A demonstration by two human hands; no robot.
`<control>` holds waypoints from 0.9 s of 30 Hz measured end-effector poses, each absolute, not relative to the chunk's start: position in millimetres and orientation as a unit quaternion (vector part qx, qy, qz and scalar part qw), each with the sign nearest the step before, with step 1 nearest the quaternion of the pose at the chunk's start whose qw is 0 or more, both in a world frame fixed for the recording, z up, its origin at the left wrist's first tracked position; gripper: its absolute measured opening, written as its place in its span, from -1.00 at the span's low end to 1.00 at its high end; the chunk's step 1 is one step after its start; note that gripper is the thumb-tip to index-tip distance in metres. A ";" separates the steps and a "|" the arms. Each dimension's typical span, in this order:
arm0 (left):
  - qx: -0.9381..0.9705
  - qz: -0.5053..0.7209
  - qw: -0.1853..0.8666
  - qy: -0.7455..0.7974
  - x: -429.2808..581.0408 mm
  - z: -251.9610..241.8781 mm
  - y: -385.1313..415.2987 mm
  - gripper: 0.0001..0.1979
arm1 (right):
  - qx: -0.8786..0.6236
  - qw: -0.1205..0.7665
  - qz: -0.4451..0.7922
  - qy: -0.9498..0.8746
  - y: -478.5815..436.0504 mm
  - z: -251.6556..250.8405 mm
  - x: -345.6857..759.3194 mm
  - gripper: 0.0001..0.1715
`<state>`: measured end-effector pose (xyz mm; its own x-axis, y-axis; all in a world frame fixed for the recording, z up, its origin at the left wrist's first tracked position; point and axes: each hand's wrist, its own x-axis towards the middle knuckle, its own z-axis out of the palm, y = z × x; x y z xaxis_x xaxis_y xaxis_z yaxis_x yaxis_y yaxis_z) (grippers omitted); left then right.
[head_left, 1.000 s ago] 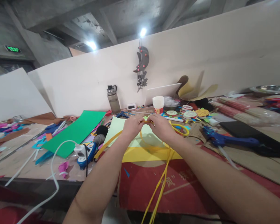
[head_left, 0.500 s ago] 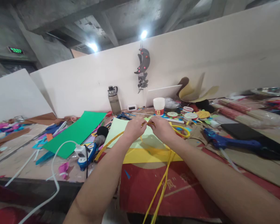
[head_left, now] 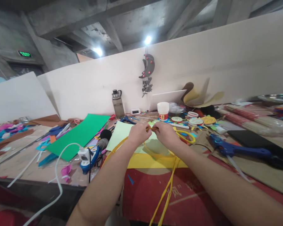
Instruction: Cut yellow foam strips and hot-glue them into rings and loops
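My left hand and my right hand meet above the table, both pinched on thin yellow strips. The strips loop under my hands and trail down over the table's front edge. Beneath them lie a yellow sheet and a pale green sheet on a red cloth. My fingertips are close together, holding the strips' upper ends between them.
A green sheet, a small blue glue gun with a white cable and paper scraps lie to the left. A big blue glue gun, a black board, a paper cup, a bottle and round paper crafts sit behind and right.
The view has shifted slightly, so everything sits a little lower and to the right. Both hands stay pinched on the yellow strips in the same spot over the sheets.
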<state>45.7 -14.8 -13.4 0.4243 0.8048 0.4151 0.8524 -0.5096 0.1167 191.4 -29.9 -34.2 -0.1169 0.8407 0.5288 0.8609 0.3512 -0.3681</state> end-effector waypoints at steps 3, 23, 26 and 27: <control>-0.828 -0.212 0.061 -0.516 49.6 -18.4 -16.5 -0.79 | -0.575 0.338 -0.014 -0.745 -29.3 -35.2 191.4 -0.88; -0.847 -0.235 -0.020 -0.476 44.1 -22.4 -6.1 -0.76 | -0.595 0.320 0.006 -0.737 -23.0 -41.7 193.9 -0.87; -0.837 -0.234 0.006 -0.494 45.2 -25.6 -4.9 -0.77 | -0.586 0.324 -0.002 -0.743 -23.6 -42.3 192.4 -0.86; -0.833 -0.232 0.010 -0.501 45.6 -26.5 -4.6 -0.77 | -0.585 0.323 -0.005 -0.744 -24.1 -42.2 192.0 -0.86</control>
<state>45.6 -4.6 -26.5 0.3894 0.8311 0.3970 0.8407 -0.4968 0.2154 192.0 -24.1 -42.2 -0.1070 0.8669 0.4868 0.8732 0.3161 -0.3710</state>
